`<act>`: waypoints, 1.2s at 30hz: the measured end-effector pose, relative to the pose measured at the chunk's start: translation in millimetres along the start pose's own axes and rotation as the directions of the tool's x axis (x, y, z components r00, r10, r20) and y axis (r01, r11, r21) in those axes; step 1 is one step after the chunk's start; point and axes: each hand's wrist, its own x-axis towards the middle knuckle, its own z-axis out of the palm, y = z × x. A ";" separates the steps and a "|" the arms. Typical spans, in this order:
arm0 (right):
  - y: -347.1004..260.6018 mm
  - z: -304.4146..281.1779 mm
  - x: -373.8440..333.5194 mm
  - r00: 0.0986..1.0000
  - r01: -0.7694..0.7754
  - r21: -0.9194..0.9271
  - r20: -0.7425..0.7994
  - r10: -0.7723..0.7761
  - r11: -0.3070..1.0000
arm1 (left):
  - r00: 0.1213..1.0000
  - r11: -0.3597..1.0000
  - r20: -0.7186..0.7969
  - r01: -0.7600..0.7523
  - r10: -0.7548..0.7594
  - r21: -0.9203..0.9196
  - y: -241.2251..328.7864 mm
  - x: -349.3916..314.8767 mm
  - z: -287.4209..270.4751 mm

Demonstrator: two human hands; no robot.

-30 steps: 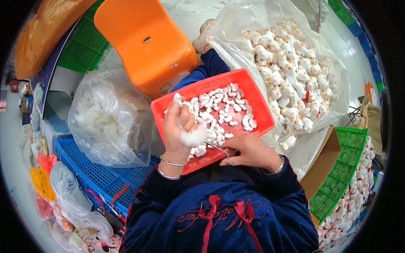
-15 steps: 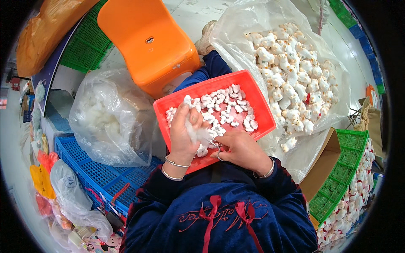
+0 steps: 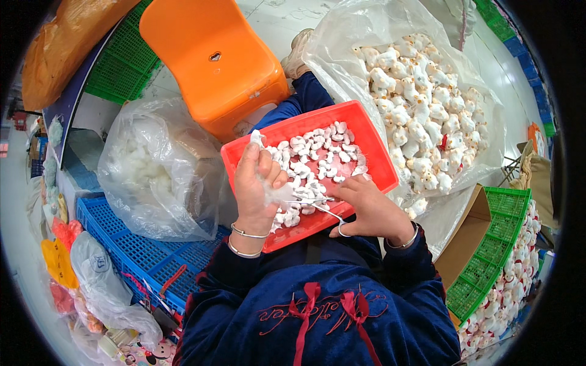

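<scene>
My left hand (image 3: 253, 195) is closed over the left side of a red plastic tray (image 3: 383, 160). Its fingertips pinch a small white fabric piece (image 3: 256, 138), and a tuft of white stuffing (image 3: 278, 194) sits against the palm. My right hand (image 3: 375, 210) holds slim metal forceps (image 3: 328, 212) by their finger loops, with the tips pointing left at the stuffing. Many small curved white pieces (image 3: 302, 172) lie in the tray, which rests over my lap. The tray's near left part is partly hidden by my left hand.
At the left, a clear bag of stuffing (image 3: 149, 174) stands by a blue crate (image 3: 131, 244). An orange stool (image 3: 213, 73) is ahead. To the right, a large clear bag (image 3: 342, 55) holds small white plush toys (image 3: 421, 116); nearer are a cardboard box (image 3: 464, 235) and a green crate (image 3: 497, 244).
My left hand has moved slightly left and turned more upright. My right hand has shifted right and its fingers have spread, so more of the forceps shows.
</scene>
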 end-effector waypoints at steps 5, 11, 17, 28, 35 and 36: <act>7.0 -11.2 -6.1 0.988 -0.063 0.252 0.155 0.024 0.966 | 0.999 0.999 0.016 -0.030 0.030 0.023 4.7 -0.4 -2.5; 10.5 -46.7 -32.7 0.988 0.044 0.403 -0.151 0.019 0.914 | 0.998 0.844 0.015 0.039 -0.056 0.535 8.0 -7.4 -3.3; 2.5 -48.5 -28.8 0.990 -0.081 0.108 -0.108 0.093 0.991 | 0.980 0.604 0.071 0.056 -0.185 0.795 5.6 -18.5 3.2; -7.8 -50.9 -20.3 0.992 -0.127 -0.130 -0.011 0.127 0.983 | 0.968 0.586 0.142 0.006 -0.207 0.810 5.1 -22.6 4.3; -15.0 -56.5 -16.9 0.989 -0.115 -0.181 0.071 0.130 0.977 | 0.939 0.578 0.113 0.104 -0.326 0.809 3.5 -27.2 11.4; -15.2 -56.5 -16.6 0.987 -0.124 -0.180 0.081 0.140 0.976 | 0.934 0.584 0.103 0.124 -0.341 0.802 5.1 -27.0 12.6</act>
